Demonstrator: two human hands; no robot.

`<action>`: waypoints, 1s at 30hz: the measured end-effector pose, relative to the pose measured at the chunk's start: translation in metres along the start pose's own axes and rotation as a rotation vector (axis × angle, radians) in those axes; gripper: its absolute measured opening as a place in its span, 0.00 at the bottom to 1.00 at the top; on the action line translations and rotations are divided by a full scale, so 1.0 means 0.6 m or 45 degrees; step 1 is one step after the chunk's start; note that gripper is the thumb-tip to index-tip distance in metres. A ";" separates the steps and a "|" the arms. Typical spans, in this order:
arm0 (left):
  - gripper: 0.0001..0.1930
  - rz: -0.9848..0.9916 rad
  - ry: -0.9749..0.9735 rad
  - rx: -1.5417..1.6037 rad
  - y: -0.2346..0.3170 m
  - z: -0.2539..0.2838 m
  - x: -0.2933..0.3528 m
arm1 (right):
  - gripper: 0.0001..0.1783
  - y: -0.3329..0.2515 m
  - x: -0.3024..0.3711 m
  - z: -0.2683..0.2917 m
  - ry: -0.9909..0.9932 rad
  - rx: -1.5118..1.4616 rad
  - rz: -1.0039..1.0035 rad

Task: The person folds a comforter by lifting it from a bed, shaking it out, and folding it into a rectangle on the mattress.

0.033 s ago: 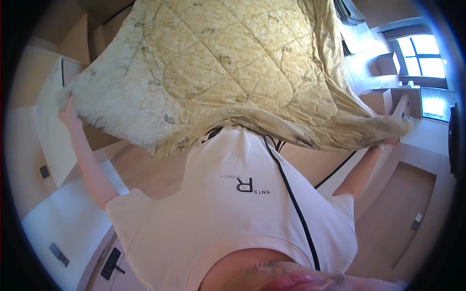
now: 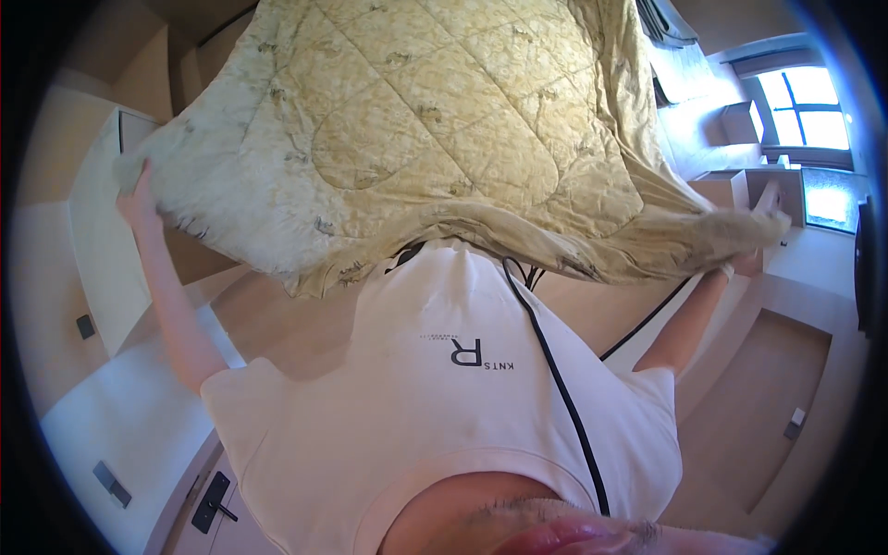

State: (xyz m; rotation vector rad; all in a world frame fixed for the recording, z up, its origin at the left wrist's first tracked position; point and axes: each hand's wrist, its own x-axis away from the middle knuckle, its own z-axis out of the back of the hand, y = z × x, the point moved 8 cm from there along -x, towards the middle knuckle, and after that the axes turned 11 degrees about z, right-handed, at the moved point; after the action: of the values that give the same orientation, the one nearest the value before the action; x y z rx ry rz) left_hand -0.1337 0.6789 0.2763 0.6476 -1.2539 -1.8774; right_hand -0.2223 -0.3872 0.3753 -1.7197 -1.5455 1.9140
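A pale yellow quilt point(image 2: 416, 111) with stitched lines and a faint leafy print is stretched out in front of me, filling the upper middle of the view. Its near edge sags in folds before my chest. At the left, my left hand point(image 2: 141, 202) is closed on one corner, with the thumb up against the whitish cloth. Out to the right, my right hand point(image 2: 751, 259) grips the opposite corner. The cloth there is bunched and smeared by motion, and it hides part of that hand's fingers. Both arms are spread wide.
A black cable point(image 2: 564, 398) runs down over my white shirt. To the right are a bright window point(image 2: 803, 106), box-like furniture point(image 2: 740, 123) and a brown door point(image 2: 763, 407). A door with a black handle point(image 2: 213, 504) stands at lower left, and a pale cabinet point(image 2: 102, 231) on the left.
Both hands have shifted slightly with the quilt's corners: the left a little up and inward, the bunched right corner a little upward. The middle of the quilt has hardly moved.
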 end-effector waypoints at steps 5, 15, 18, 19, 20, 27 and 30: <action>0.20 -0.268 -0.401 0.269 0.207 -0.227 0.190 | 0.15 -0.053 0.048 -0.260 -0.310 -0.355 0.059; 0.32 -0.721 -1.159 0.695 0.418 -0.438 0.620 | 0.14 -0.056 0.460 -0.656 -0.921 -0.740 0.039; 0.31 -0.799 -1.181 0.588 0.422 -0.427 0.642 | 0.14 -0.073 0.461 -0.662 -0.969 -0.710 -0.043; 0.28 -0.848 -1.078 0.338 0.412 -0.423 0.649 | 0.14 -0.108 0.452 -0.646 -0.975 -0.586 0.079; 0.28 -0.835 -1.075 0.328 0.395 -0.419 0.654 | 0.14 -0.144 0.444 -0.626 -0.985 -0.469 0.203; 0.22 -0.350 -1.077 0.716 0.320 -0.438 0.626 | 0.37 -0.229 0.385 -0.637 -1.126 -0.916 0.126; 0.22 -0.519 -1.063 0.652 0.338 -0.431 0.654 | 0.61 -0.252 0.391 -0.653 -1.405 -1.114 0.118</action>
State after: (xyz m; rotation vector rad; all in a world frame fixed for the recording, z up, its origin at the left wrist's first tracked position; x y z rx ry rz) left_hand -0.0980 0.1762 0.3657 0.3800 -2.3306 -2.2742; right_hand -0.0638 0.0663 0.4034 -0.7528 -3.0503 2.6449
